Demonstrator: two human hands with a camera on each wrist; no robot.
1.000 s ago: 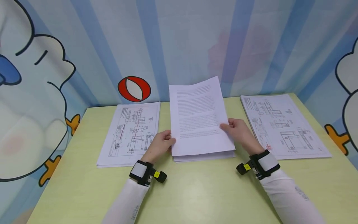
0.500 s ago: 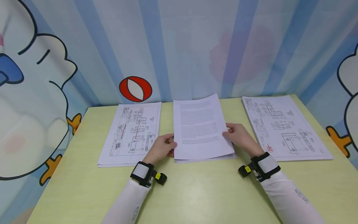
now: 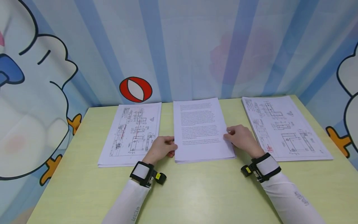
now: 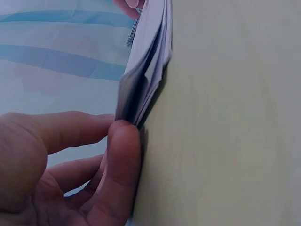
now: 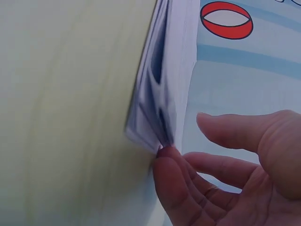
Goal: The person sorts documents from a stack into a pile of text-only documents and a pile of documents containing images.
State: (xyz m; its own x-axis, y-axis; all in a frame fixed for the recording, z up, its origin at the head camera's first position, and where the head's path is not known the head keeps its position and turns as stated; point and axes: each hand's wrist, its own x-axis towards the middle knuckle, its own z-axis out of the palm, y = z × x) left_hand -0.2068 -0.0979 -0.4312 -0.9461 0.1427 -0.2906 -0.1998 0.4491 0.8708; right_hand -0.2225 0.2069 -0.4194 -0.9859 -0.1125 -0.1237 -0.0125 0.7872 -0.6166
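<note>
A stack of printed paper sheets (image 3: 199,124) lies in the middle of the table in the head view, lines of text on its top sheet. My left hand (image 3: 160,149) pinches its left edge near the front corner; in the left wrist view the thumb is above and the index finger (image 4: 124,160) below. At the right edge is my right hand (image 3: 240,140). Its index fingertip (image 5: 169,174) touches the sheets in the right wrist view, while the thumb (image 5: 230,129) stands apart from them. Gaps show between the layers of the stack (image 5: 160,99).
To the left lies a pile of technical drawings (image 3: 131,133) with red lines. Another drawing pile (image 3: 285,127) with a red mark lies to the right. A striped cartoon curtain (image 3: 193,49) hangs right behind the pale yellow table (image 3: 195,193).
The raised upper sheets have come down onto those beneath, and the stack now lies nearly flat. Both hands have lowered slightly; the right thumb has come off the paper.
</note>
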